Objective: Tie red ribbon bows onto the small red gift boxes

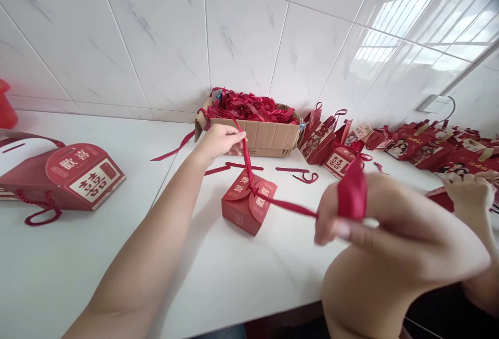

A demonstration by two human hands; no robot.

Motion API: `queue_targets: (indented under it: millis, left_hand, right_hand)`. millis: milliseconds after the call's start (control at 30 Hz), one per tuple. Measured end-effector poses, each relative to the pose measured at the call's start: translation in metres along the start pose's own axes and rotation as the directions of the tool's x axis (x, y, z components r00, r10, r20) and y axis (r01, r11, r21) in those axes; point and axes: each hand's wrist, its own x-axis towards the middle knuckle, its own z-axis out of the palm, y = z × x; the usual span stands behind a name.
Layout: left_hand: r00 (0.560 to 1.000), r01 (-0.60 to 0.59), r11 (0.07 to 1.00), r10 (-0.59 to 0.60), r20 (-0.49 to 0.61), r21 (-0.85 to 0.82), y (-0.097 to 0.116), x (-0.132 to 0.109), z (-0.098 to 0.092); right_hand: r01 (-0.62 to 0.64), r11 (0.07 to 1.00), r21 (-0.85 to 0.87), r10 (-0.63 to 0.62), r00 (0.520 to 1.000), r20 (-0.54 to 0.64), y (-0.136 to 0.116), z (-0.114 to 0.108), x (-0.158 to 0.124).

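Note:
A small red gift box (244, 214) with pale characters rests tilted on the white table. Dark red ribbon (290, 205) crosses at its top, and its two ends stretch away from the box. My left hand (224, 140), behind the box near the carton, pinches the end that rises from the box. To the right of the box, my right hand (343, 211) is closed on the other end, with a ribbon loop over its fingers; it is blurred by motion.
A cardboard carton (268, 138) heaped with red ribbons stands against the tiled wall. A larger red box (74, 178) lies at left. Several red boxes (317, 141) line the right, where another person's hand (470, 193) shows. Loose ribbon pieces lie before the carton.

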Motion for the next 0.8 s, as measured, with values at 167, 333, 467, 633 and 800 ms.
queue_targets:
  millis: [167, 333, 467, 633, 800]
  left_hand:
    - [0.985, -0.155, 0.958, 0.168, 0.034, -0.24, 0.032, -0.023, -0.004]
    - [0.962, -0.209, 0.939, 0.248, 0.117, -0.273, 0.053, -0.045, -0.003]
    - [0.942, -0.298, 0.918, 0.327, 0.073, -0.263, 0.057, -0.051, 0.003]
    - [0.915, -0.399, 0.886, 0.401, -0.041, -0.235, 0.06, -0.055, 0.009]
    - [0.911, -0.38, 0.883, 0.409, 0.052, -0.276, 0.065, -0.063, 0.011]
  right_hand:
    - [-0.076, 0.959, 0.272, 0.229, 0.773, -0.591, 0.03, 0.01, 0.04]
    - [0.044, 0.951, 0.306, 0.205, 0.651, -0.731, 0.061, 0.023, 0.072]
    - [0.095, 0.944, 0.316, 0.191, 0.622, -0.759, 0.07, 0.026, 0.077]
    - [0.17, 0.944, 0.283, 0.147, 0.553, -0.82, 0.062, 0.023, 0.069]
    - [0.204, 0.95, 0.236, 0.129, 0.431, -0.893, 0.041, 0.02, 0.058]
